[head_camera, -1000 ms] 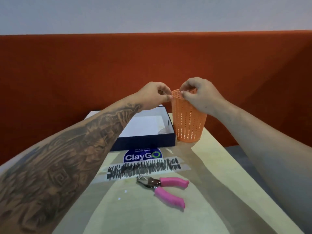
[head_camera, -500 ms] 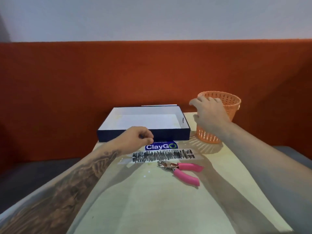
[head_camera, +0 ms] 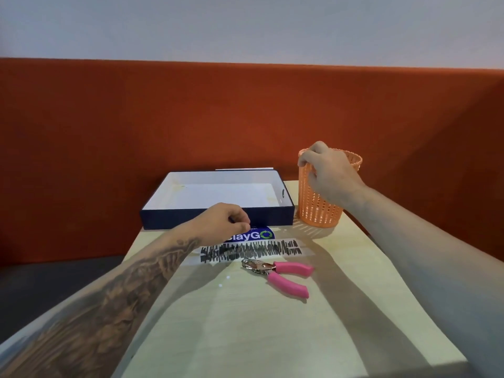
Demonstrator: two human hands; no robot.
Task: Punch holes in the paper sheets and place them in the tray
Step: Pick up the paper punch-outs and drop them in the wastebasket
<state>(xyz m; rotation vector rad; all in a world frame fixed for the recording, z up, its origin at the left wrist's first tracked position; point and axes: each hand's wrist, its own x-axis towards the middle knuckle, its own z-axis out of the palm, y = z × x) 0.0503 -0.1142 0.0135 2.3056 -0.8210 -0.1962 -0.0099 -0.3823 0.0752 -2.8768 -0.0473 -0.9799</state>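
Note:
A dark blue tray with a white inside stands at the far end of the table. A pink-handled hole punch lies on the tabletop in front of it. An orange mesh basket stands right of the tray, and my right hand grips its near rim. My left hand hovers curled in front of the tray's near wall, fingers pinched; whether anything is between them I cannot tell. A white sheet lines the tray's floor. No loose paper sheet shows elsewhere.
A blue ClayGo sticker and a strip with black scribbles are stuck on the pale wooden table. Two tiny white dots lie near the punch. An orange padded wall backs the table.
My left hand came away from the basket and dropped to the front of the tray. My right hand stayed at the basket and now grips its rim. The camera view pulled back and tilted.

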